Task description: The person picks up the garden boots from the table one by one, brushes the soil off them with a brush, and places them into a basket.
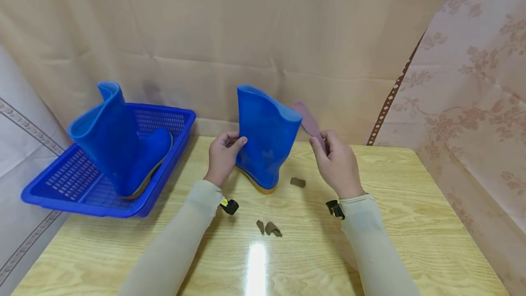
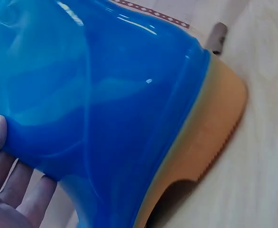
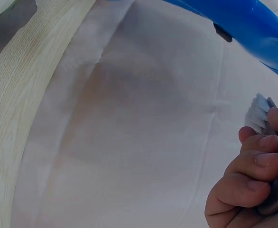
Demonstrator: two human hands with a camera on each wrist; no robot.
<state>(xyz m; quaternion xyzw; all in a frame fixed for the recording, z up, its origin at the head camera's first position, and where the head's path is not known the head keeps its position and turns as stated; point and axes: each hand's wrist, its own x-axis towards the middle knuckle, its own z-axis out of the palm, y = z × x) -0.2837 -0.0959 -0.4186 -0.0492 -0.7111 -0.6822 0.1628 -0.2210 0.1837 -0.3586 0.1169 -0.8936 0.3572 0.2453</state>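
My left hand grips a blue rubber boot at the front of its ankle, thumb on the near side. The boot stands tilted over the table, its orange sole low and its opening upward. In my right hand is a mauve scrubbing brush with white bristles, held just right of the boot's top edge. A small dark piece shows at the boot's edge in the right wrist view. One brown scrap lies right of the heel.
At the left, a blue plastic basket holds a second blue boot. Two brown scraps lie nearer on the wooden table. Beige curtain hangs behind, and a floral cloth covers the right side.
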